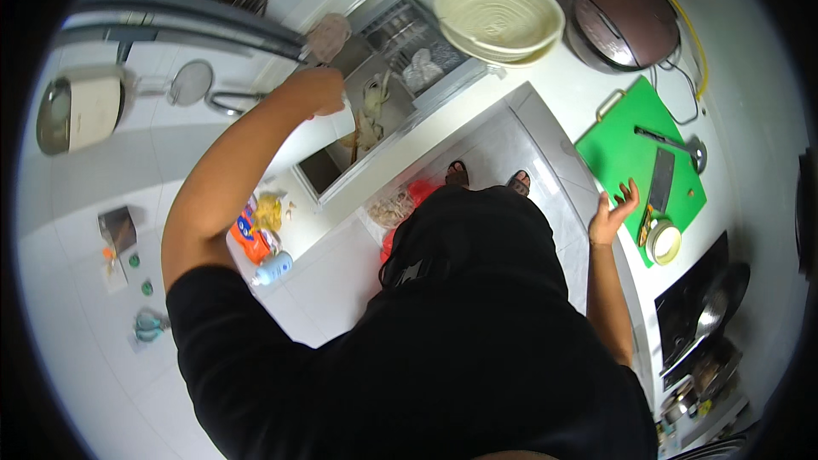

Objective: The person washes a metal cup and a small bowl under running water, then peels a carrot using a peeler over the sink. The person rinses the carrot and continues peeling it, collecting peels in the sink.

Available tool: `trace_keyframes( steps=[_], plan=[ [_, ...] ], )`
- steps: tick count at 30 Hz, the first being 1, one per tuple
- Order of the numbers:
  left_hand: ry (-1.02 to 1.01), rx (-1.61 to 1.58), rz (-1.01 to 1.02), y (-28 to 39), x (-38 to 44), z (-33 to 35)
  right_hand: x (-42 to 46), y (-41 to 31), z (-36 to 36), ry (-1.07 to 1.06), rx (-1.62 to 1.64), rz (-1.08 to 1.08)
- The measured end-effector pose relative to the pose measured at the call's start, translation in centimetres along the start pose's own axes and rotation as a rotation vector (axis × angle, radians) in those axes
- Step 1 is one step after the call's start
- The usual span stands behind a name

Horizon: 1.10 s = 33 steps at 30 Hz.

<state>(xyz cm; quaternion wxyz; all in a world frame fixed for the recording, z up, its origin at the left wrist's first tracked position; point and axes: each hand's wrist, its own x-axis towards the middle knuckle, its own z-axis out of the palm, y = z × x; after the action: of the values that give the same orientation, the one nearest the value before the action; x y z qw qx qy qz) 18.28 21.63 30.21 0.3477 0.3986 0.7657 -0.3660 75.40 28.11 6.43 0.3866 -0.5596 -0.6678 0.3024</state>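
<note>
At the left, my left hand (pixel 324 91) is raised over the sink, its fingers closed on the edge of a smooth white object (pixel 319 134) whose full shape is hidden by the arm. Food scraps (pixel 374 97) and a brown stick (pixel 354 147) lie in the sink (pixel 399 102) beside it. My right hand (pixel 612 214) hangs with fingers spread and nothing in it, near the counter edge by a green cutting board (pixel 613 121). On that board are a cleaver (pixel 662 176), a ladle (pixel 695 152), an orange-marked utensil (pixel 645 223) and a pale-rimmed container (pixel 664 244).
Stacked cream baskets (pixel 501 9) and a brown rice cooker (pixel 626 19) stand at the back. A black cooktop (pixel 687 313) with a wok lies right. Left hold a blue bottle (pixel 275 267) and an orange packet (pixel 252 239). Red plastic bags (pixel 422 190) sit low by my legs.
</note>
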Motion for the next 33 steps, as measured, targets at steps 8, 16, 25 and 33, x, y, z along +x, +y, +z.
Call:
trace_keyframes(
  steps=[8, 16, 25, 33],
  plan=[
    [0.185, 0.244, 0.076, -4.1, 6.5, 4.6, 1.8, -10.7, 8.1, -0.032, 0.250, -0.215],
    [0.631, -0.257, 0.409, 2.5, -3.6, 4.7, -3.2, -6.1, 0.5, 0.104, 0.205, -0.013],
    [0.782, -1.169, 0.833, 25.8, 2.6, 6.0, 0.4, -4.3, -5.8, 0.171, 0.210, -0.075],
    [1.054, -1.355, 0.719, 38.5, 8.0, 6.6, 4.8, -3.9, -7.2, -0.012, 0.207, -0.266]
  ],
)
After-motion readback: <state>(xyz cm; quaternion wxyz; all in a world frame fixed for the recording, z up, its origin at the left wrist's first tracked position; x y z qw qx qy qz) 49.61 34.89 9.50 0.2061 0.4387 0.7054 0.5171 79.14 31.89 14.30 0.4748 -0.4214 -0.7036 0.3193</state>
